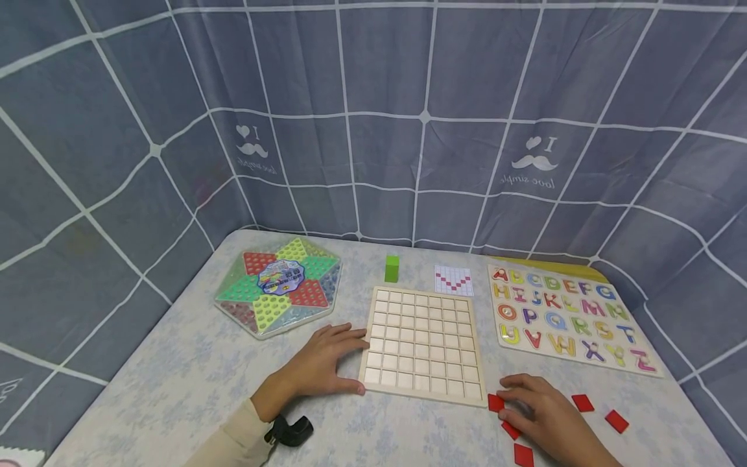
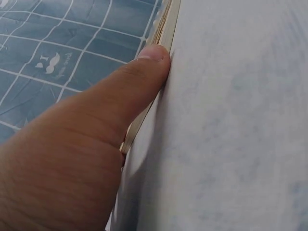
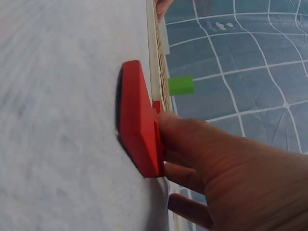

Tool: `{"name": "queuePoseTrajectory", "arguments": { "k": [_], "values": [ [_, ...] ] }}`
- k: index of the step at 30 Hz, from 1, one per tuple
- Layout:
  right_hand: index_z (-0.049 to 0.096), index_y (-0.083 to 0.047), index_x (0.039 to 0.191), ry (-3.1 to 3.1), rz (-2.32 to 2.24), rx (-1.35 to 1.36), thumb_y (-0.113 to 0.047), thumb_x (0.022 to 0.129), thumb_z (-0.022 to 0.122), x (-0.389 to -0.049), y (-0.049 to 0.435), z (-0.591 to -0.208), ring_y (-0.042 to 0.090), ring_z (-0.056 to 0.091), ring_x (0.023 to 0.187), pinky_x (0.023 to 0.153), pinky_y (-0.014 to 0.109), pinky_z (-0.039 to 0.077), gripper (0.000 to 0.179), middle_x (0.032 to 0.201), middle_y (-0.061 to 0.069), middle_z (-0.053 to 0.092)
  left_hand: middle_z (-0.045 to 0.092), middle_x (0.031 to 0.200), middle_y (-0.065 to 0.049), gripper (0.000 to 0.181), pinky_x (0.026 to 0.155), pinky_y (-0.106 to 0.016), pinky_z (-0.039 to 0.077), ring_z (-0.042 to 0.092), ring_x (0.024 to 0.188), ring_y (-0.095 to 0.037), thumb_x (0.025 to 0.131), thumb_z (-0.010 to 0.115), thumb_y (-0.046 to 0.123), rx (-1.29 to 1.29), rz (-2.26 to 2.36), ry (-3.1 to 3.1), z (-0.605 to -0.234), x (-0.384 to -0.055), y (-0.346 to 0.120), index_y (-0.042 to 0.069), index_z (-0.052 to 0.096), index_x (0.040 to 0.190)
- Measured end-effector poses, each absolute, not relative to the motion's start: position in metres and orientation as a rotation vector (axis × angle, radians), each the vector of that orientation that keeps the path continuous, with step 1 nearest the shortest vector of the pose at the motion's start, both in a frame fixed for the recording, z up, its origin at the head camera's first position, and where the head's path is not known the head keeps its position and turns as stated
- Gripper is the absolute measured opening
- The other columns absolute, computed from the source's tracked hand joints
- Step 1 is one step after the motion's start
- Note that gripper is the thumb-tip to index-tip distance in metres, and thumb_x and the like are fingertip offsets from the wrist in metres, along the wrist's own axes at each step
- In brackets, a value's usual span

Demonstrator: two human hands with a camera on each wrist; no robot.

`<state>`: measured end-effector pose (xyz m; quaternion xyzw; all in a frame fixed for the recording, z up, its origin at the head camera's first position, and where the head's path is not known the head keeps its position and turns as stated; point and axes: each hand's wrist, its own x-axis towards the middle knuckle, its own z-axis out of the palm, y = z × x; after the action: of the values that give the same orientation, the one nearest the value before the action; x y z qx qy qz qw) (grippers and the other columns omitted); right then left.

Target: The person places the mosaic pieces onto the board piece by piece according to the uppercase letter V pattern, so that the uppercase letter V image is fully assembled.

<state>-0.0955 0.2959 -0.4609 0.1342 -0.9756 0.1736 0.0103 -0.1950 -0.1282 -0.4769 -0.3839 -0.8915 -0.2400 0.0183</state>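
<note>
1. Left station. I have the left hand [image 1: 318, 366] set against the left edge of the wooden board [image 1: 421, 349], fingers and thumb extended and well apart, the thumb at the near corner. It is not clamped around the board.

2. Right station. I have the right hand [image 1: 543, 415] over the red tiles [image 1: 523, 455], which lie on the tabletop [image 1: 379, 431] by the board's near right corner. Fingers and thumb are bent at the nearest tiles; I cannot tell whether they pinch one. Two tiles lie beyond the hand, to its right. The visible cells of the board hold no tile.

3. Handling. I rate each tile as light and stiff, with smooth faces that may slip under a fingertip. Take hold by two opposite side edges, thumb against index finger, and lift straight up; pushing on the top face is likely to slide it. The board looks rigid and light enough to shift if knocked, so brace it by the outer rim and leave the cells free.
</note>
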Motion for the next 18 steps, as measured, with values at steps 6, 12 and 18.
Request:
{"name": "queuePoseTrajectory", "arguments": {
  "k": [6,12,18],
  "values": [
    [0.078,-0.025,0.103,-2.98,0.413,0.492,-0.03,0.08,0.087,-0.095,0.292,-0.46,0.009,0.061,0.098,0.087,0.04,0.056,0.025,0.107,-0.018,0.062,0.05,0.151,-0.004,0.077,0.112,-0.065,0.025,0.038,0.142,-0.036,0.078,0.077,0.066,-1.192,-0.753,-2.761,-0.476,-0.194,-0.129,0.019,0.062,0.138],
    [0.077,-0.024,0.101,-2.875,0.323,0.582,-0.03,0.075,0.09,-0.097,0.294,-0.464,0.003,0.06,0.089,0.08,0.034,0.058,0.029,0.101,-0.02,0.061,0.05,0.152,-0.004,0.077,0.112,-0.065,0.024,0.038,0.142,-0.037,0.078,0.077,0.065,-1.193,-0.754,-2.761,-0.476,-0.194,-0.129,0.019,0.062,0.138],
    [0.076,-0.026,0.1,-2.863,0.419,0.544,-0.027,0.076,0.09,-0.097,0.3,-0.47,0.0,0.058,0.088,0.079,0.031,0.058,0.027,0.101,-0.022,0.058,0.049,0.152,-0.003,0.078,0.113,-0.065,0.023,0.037,0.143,-0.036,0.079,0.076,0.066,-1.193,-0.756,-2.778,-0.477,-0.194,-0.128,0.019,0.062,0.139]
  ]
}}
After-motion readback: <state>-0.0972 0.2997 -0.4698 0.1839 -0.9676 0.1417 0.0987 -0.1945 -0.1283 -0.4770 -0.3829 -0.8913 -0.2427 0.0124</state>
